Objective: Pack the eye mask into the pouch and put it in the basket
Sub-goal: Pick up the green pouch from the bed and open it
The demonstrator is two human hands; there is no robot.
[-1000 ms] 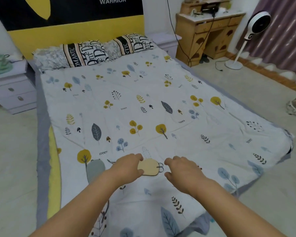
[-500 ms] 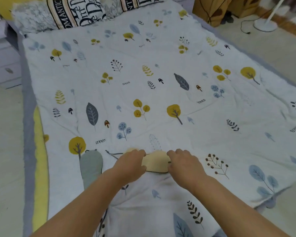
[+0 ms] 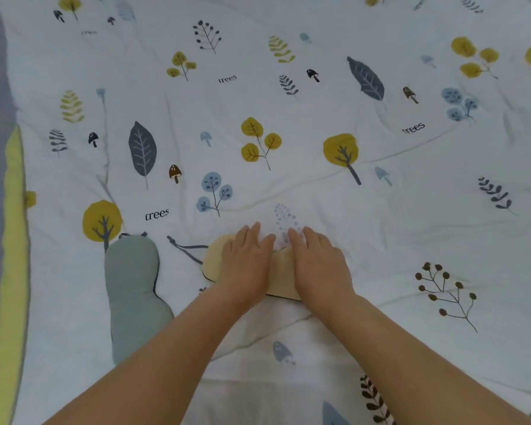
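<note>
A: Obs. — eye mask (image 3: 281, 276), pale yellow with a dark edge, lies flat on the bed (image 3: 380, 240), lower centre of the frame. Both hands are pressed on it, palms down.

B: Grip state?

A: Left hand (image 3: 246, 265) covers the mask's left half, right hand (image 3: 318, 266) its right half; fingers extended and flat, not curled round anything. Hands sit side by side, a narrow strip of mask showing between them. Nothing is pinched or lifted.

B: Pouch?

A: Grey-green soft shape (image 3: 134, 289) at lower left, just beside the mask — probably the pouch, with a dark cord (image 3: 186, 250) running toward the mask. Whose cord it is, I cannot tell. No basket in view.

B: Handling estimate?

A: Judged light, thin, limp — it follows the quilt's surface. Likely folds easily, won't break. Best taken by pinching an outer edge or folded at the narrow middle, then fed into the pouch mouth.
</note>
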